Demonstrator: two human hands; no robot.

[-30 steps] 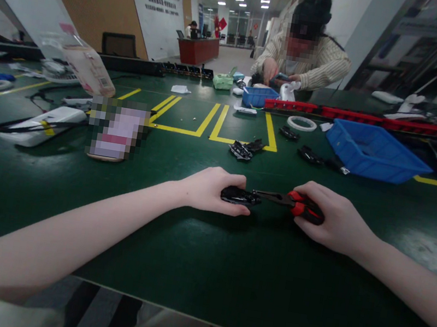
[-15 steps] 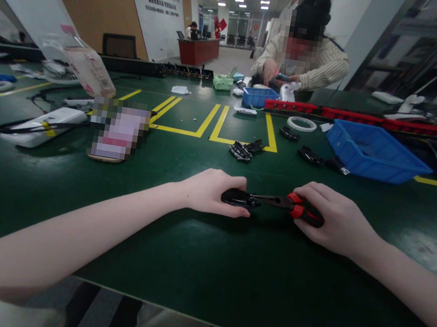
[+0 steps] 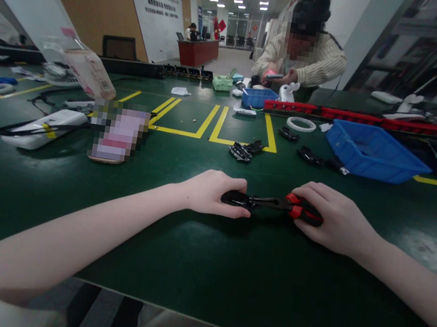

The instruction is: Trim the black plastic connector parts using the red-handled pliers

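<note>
Between the thumb and fingers of my left hand point(image 3: 214, 193) is a glossy black plastic part point(image 3: 235, 199), its left end hidden in the grip. My right hand point(image 3: 330, 217) is closed around the red and black handles of needle-nose pliers point(image 3: 274, 202). The plier jaws point left and meet the right end of the black part; whether they pinch it I cannot tell. Beyond my hands lie more black plastic pieces, among them a silvery-black cluster point(image 3: 241, 151) and a curved piece point(image 3: 310, 155).
A blue bin point(image 3: 373, 155) stands at right, beside a roll of white tape point(image 3: 301, 124). A phone point(image 3: 119, 135), a white device with a black strap point(image 3: 44, 127) and a bottle point(image 3: 90, 68) occupy the left. Across the table, a person point(image 3: 305, 50) handles a small object.
My hands, the black part and the pliers stay nearly in place. Across the table, the other person's hands and held object have shifted slightly.
</note>
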